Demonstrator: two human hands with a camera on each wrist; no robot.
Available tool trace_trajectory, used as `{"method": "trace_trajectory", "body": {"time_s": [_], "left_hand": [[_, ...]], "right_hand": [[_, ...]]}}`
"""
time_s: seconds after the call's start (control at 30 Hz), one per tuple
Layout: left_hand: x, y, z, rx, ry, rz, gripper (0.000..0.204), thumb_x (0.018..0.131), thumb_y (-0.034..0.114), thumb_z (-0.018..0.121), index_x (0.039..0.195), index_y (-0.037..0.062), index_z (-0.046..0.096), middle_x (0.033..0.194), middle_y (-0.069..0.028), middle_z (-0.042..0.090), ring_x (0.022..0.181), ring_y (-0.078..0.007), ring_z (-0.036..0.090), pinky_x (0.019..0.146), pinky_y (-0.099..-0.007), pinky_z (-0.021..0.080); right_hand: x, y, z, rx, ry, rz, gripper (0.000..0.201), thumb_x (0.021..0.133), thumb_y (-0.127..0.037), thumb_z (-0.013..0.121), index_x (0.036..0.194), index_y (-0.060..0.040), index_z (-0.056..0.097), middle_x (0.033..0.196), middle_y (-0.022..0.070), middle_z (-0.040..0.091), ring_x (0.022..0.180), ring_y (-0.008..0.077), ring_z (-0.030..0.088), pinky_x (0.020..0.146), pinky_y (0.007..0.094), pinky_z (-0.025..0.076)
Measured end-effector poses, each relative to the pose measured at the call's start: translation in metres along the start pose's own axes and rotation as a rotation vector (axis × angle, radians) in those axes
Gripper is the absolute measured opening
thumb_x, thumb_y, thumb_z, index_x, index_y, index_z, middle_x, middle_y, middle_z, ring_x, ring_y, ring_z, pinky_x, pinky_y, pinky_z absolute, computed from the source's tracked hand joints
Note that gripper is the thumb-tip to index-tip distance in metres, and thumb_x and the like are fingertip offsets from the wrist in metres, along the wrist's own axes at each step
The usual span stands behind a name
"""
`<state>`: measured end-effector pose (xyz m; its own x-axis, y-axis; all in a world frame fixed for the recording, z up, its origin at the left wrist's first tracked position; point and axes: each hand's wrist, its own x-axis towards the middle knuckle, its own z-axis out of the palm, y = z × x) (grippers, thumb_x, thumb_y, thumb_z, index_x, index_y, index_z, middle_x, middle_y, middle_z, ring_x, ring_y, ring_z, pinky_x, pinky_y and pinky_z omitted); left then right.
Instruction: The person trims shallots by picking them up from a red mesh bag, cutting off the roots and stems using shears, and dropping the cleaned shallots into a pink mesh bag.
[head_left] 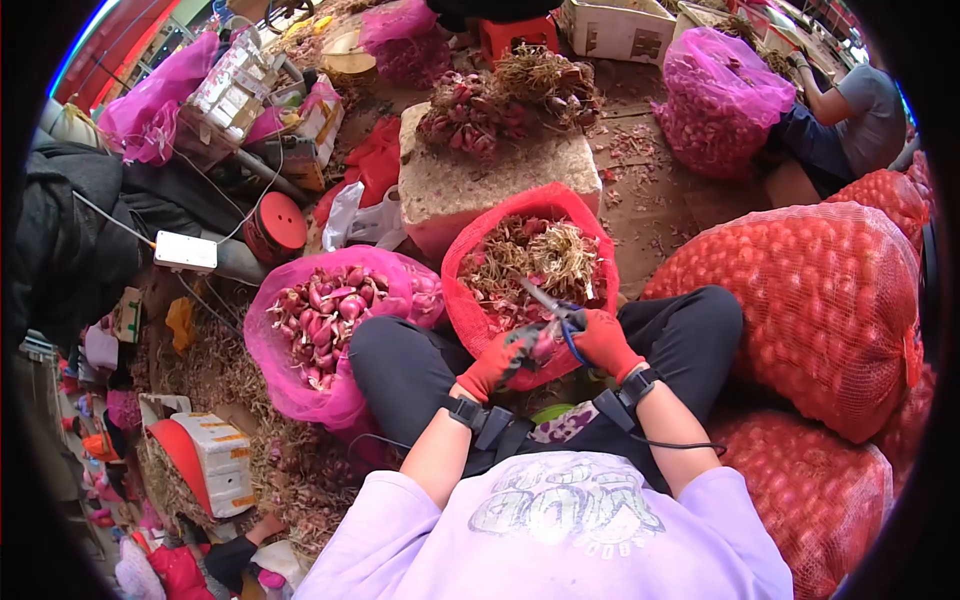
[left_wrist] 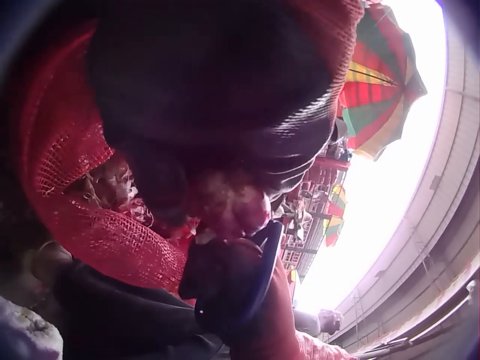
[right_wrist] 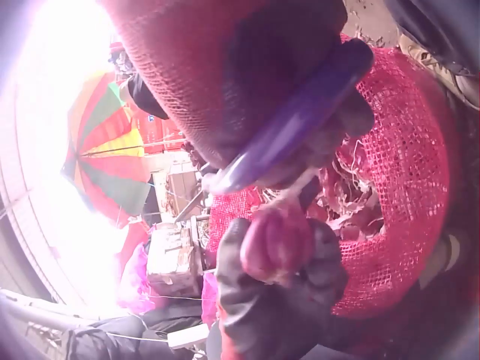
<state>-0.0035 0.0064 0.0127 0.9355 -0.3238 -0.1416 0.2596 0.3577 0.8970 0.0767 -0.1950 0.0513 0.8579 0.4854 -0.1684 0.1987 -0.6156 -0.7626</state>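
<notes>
In the head view my gloved left hand (head_left: 497, 362) pinches a red shallot (head_left: 546, 345) over the near side of a red mesh bag (head_left: 459, 290) holding dry stems and skins. My gloved right hand (head_left: 606, 344) grips blue-handled scissors (head_left: 571, 340), whose blades point up and left over the bag. The right wrist view shows the shallot (right_wrist: 276, 244) between thumb and fingers of the left hand (right_wrist: 281, 319), with the scissors' handle (right_wrist: 292, 124) just above it. Dark glove fingers hide much of the left wrist view, where the shallot (left_wrist: 231, 206) is dim.
A pink mesh bag of shallots (head_left: 330, 320) stands at the left. Beyond the red bag, a pale block (head_left: 500, 190) carries bunched shallots (head_left: 475, 110). Large full red net bags (head_left: 790, 300) lie at the right. Another person (head_left: 865, 115) sits at the upper right.
</notes>
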Motion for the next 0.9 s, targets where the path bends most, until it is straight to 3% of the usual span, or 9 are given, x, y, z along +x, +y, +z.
{"method": "trace_trajectory", "body": {"time_s": [0.03, 0.13, 0.17, 0.23, 0.4, 0.57, 0.67, 0.87, 0.9], "left_hand": [[0.003, 0.004, 0.003, -0.027, 0.092, 0.009, 0.04, 0.096, 0.032, 0.046, 0.124, 0.0029, 0.049, 0.101, 0.0008, 0.058, 0.086, -0.008, 0.054, 0.075, -0.0229, 0.046], [0.002, 0.031, 0.011, 0.02, 0.21, -0.1, 0.042, 0.096, 0.033, 0.045, 0.126, 0.0035, 0.047, 0.101, 0.0016, 0.057, 0.086, -0.0073, 0.054, 0.076, -0.0229, 0.047], [0.002, 0.029, 0.005, -0.003, 0.195, -0.236, 0.041, 0.097, 0.033, 0.044, 0.125, 0.0048, 0.048, 0.104, 0.0019, 0.056, 0.089, -0.0065, 0.053, 0.078, -0.023, 0.047], [0.005, 0.02, 0.005, 0.017, 0.189, -0.156, 0.04, 0.096, 0.033, 0.044, 0.125, 0.0057, 0.049, 0.105, 0.0017, 0.056, 0.09, -0.0065, 0.053, 0.078, -0.0235, 0.047], [0.008, 0.01, 0.003, -0.098, 0.099, -0.092, 0.039, 0.096, 0.033, 0.044, 0.122, 0.0055, 0.051, 0.105, 0.0003, 0.057, 0.092, -0.0084, 0.054, 0.079, -0.0255, 0.048], [0.005, 0.018, 0.005, -0.002, -0.019, -0.102, 0.038, 0.096, 0.033, 0.045, 0.118, 0.0024, 0.052, 0.102, -0.0032, 0.058, 0.092, -0.0117, 0.055, 0.079, -0.0288, 0.047], [0.001, 0.03, 0.01, 0.894, -0.051, 0.28, 0.028, 0.095, 0.022, 0.047, 0.114, 0.0027, 0.053, 0.106, -0.0036, 0.059, 0.095, -0.0146, 0.055, 0.082, -0.0313, 0.045], [0.004, 0.035, 0.013, 0.586, -0.111, 0.235, 0.031, 0.093, 0.022, 0.048, 0.118, 0.0037, 0.053, 0.102, -0.0048, 0.059, 0.089, -0.0175, 0.057, 0.08, -0.0318, 0.047], [0.002, 0.035, 0.013, 0.431, -0.123, 0.116, 0.031, 0.093, 0.023, 0.048, 0.118, 0.0041, 0.052, 0.103, -0.0049, 0.059, 0.088, -0.0165, 0.057, 0.079, -0.0301, 0.047]], "right_hand": [[0.001, 0.016, 0.013, -0.111, 0.216, 0.014, 0.025, 0.079, -0.025, 0.061, 0.091, -0.0032, 0.066, 0.077, 0.0149, 0.066, 0.068, 0.0284, 0.064, 0.063, 0.0353, 0.049], [-0.006, 0.016, 0.007, 0.97, -0.095, 0.372, 0.02, 0.082, -0.02, 0.061, 0.092, -0.004, 0.068, 0.071, 0.005, 0.065, 0.057, 0.0151, 0.06, 0.054, 0.0275, 0.046], [-0.007, 0.011, 0.008, 0.988, -0.102, 0.321, 0.019, 0.082, -0.019, 0.061, 0.092, -0.0041, 0.068, 0.071, 0.0027, 0.064, 0.056, 0.0116, 0.058, 0.053, 0.0254, 0.044], [-0.007, -0.003, 0.012, 1.021, -0.104, 0.218, 0.017, 0.082, -0.019, 0.063, 0.091, -0.0045, 0.068, 0.069, -0.0019, 0.062, 0.055, 0.0045, 0.053, 0.05, 0.0211, 0.041], [-0.009, -0.03, 0.005, 0.717, -0.163, 0.115, 0.015, 0.081, -0.013, 0.064, 0.093, -0.0037, 0.065, 0.073, -0.0017, 0.061, 0.061, 0.0044, 0.054, 0.053, 0.0198, 0.044], [-0.01, -0.033, 0.002, 0.778, -0.228, 0.048, 0.02, 0.081, -0.018, 0.066, 0.09, -0.0011, 0.065, 0.07, 0.0033, 0.063, 0.063, 0.005, 0.054, 0.058, 0.0248, 0.044], [-0.006, -0.026, 0.008, 0.601, -0.127, -0.131, 0.024, 0.078, -0.02, 0.069, 0.093, -0.0026, 0.065, 0.076, 0.0099, 0.065, 0.066, 0.0123, 0.059, 0.061, 0.0296, 0.046], [-0.003, -0.032, 0.015, -0.242, 0.132, -0.344, 0.031, 0.071, -0.03, 0.069, 0.087, -0.0044, 0.063, 0.084, 0.0151, 0.064, 0.081, 0.0325, 0.061, 0.072, 0.04, 0.048], [0.002, -0.027, 0.016, -0.3, 0.147, -0.316, 0.028, 0.07, -0.027, 0.068, 0.086, -0.0045, 0.062, 0.083, 0.0155, 0.063, 0.08, 0.033, 0.061, 0.07, 0.0403, 0.048]]}}
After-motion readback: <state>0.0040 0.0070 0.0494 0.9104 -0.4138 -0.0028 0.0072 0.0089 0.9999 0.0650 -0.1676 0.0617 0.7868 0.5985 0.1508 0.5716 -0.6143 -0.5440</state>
